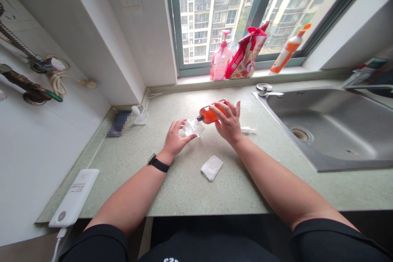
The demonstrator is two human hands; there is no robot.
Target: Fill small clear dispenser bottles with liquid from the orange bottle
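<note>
My left hand is closed around a small clear square-sided container, thumb on its near side. In my right hand, an orange bottle lies tipped nearly on its side. Its dark uncapped neck points left at the container's mouth; whether they touch I cannot tell. A folded white tissue lies on the counter below my hands. Partly behind my right wrist is a slim white, partly clear piece, its kind unclear. To the left stands a small clear pump bottle.
The speckled counter borders a steel sink on the right. A white power bank lies front left, near a blurred dark object. On the sill stand a pink pump bottle, a red bag and an orange-white bottle.
</note>
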